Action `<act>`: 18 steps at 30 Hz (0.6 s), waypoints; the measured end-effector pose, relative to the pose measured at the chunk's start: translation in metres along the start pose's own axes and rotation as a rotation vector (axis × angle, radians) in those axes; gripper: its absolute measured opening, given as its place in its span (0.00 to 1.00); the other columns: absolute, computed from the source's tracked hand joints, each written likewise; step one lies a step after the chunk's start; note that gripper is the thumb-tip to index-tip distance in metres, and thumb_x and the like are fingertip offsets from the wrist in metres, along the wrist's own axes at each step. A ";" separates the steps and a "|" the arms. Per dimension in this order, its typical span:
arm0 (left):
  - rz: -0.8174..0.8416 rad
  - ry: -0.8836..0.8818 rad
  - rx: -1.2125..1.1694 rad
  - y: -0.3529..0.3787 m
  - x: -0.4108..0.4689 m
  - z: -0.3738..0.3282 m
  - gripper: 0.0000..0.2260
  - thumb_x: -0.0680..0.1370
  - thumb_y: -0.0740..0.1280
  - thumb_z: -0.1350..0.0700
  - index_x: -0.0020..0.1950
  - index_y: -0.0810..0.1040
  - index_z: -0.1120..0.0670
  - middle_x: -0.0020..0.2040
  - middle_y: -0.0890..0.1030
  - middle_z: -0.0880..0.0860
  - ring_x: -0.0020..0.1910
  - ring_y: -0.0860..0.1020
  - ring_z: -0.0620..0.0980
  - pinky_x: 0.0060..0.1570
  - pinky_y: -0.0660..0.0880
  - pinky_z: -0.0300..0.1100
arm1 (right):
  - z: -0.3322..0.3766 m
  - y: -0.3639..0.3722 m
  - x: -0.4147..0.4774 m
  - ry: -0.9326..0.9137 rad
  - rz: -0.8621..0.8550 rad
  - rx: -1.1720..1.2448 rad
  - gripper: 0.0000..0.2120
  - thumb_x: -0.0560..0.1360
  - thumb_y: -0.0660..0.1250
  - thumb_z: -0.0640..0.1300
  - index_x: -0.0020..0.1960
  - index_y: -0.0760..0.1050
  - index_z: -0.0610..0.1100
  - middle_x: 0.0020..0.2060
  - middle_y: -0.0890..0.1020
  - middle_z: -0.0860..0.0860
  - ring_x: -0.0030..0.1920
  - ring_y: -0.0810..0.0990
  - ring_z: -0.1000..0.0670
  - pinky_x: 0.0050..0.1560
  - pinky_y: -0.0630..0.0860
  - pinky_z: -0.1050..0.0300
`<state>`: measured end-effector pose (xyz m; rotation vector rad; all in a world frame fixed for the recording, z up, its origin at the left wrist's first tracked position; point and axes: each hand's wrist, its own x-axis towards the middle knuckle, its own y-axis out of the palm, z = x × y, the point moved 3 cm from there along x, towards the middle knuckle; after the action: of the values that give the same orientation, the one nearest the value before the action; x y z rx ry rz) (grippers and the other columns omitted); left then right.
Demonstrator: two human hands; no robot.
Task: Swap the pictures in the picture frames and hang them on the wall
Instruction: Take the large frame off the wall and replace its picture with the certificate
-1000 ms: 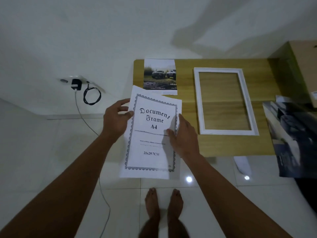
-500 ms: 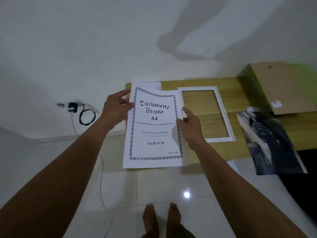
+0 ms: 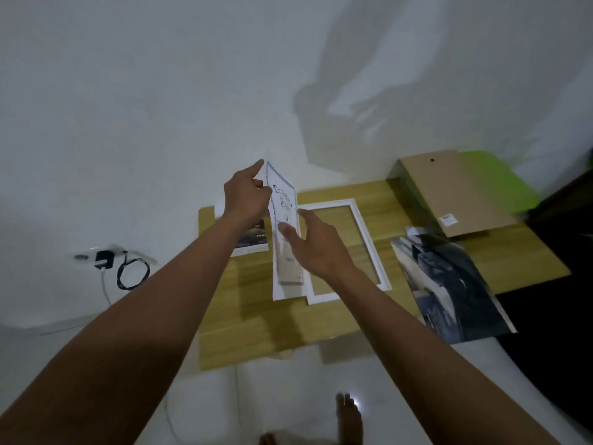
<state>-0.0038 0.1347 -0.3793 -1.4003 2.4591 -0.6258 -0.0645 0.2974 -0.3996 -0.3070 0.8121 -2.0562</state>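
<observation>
left hand (image 3: 247, 200) fingers clamped on top edge of a4 sheet (image 3: 285, 203), which is tilted on edge above desk (image 3: 256, 332), just left of white frame (image 3: 370, 244). right hand (image 3: 316, 242) thumb on sheet face; i cannot tell if it grips. i judge: support lower edge, avoid creasing.

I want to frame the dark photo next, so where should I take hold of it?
Pinch the near corner of the dark photo where it hangs past the front edge of the table, coming from below on your side. It lies flat, so only that overhang lets fingers slip under.
</observation>
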 end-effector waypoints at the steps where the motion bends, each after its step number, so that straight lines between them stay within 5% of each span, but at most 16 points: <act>1: -0.001 0.009 0.027 0.007 0.002 -0.007 0.27 0.75 0.66 0.63 0.74 0.69 0.48 0.48 0.80 0.51 0.45 0.79 0.48 0.42 0.79 0.34 | -0.001 -0.002 -0.001 -0.008 0.021 -0.022 0.32 0.79 0.61 0.63 0.76 0.61 0.48 0.70 0.75 0.49 0.65 0.76 0.45 0.62 0.74 0.50; 4: -0.001 0.004 0.054 0.031 0.006 -0.028 0.27 0.75 0.66 0.62 0.74 0.68 0.49 0.50 0.80 0.51 0.50 0.80 0.50 0.54 0.79 0.44 | -0.013 -0.018 -0.001 -0.061 0.021 -0.176 0.35 0.79 0.63 0.57 0.79 0.52 0.48 0.69 0.74 0.46 0.67 0.74 0.43 0.61 0.75 0.46; 8: -0.018 0.013 0.018 0.061 0.013 -0.055 0.27 0.75 0.66 0.63 0.74 0.68 0.51 0.55 0.81 0.53 0.48 0.81 0.51 0.39 0.81 0.40 | -0.032 -0.043 0.009 -0.119 -0.051 -0.239 0.34 0.79 0.63 0.40 0.80 0.50 0.49 0.53 0.82 0.45 0.51 0.80 0.45 0.46 0.79 0.48; 11: -0.040 0.018 -0.045 0.081 0.016 -0.072 0.27 0.76 0.69 0.60 0.74 0.68 0.52 0.53 0.82 0.53 0.40 0.81 0.48 0.34 0.81 0.39 | -0.046 -0.064 0.021 -0.122 -0.116 -0.183 0.34 0.77 0.63 0.35 0.78 0.55 0.51 0.52 0.81 0.46 0.50 0.80 0.46 0.47 0.78 0.52; 15: -0.095 -0.081 -0.144 0.097 0.021 -0.069 0.32 0.72 0.68 0.35 0.72 0.70 0.49 0.48 0.83 0.46 0.47 0.83 0.47 0.51 0.80 0.50 | -0.070 -0.094 0.037 -0.068 -0.217 0.079 0.26 0.78 0.59 0.35 0.74 0.67 0.50 0.53 0.82 0.49 0.49 0.80 0.52 0.46 0.70 0.65; 18: -0.070 -0.326 -0.137 0.112 0.015 -0.033 0.33 0.72 0.62 0.32 0.71 0.71 0.50 0.64 0.77 0.51 0.62 0.76 0.54 0.61 0.75 0.52 | -0.092 -0.115 0.052 0.031 -0.218 0.324 0.26 0.77 0.58 0.34 0.70 0.72 0.53 0.51 0.81 0.55 0.45 0.78 0.58 0.43 0.71 0.66</act>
<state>-0.1098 0.1796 -0.4039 -1.5090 2.2368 -0.2215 -0.2138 0.3410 -0.3987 -0.1891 0.4670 -2.3607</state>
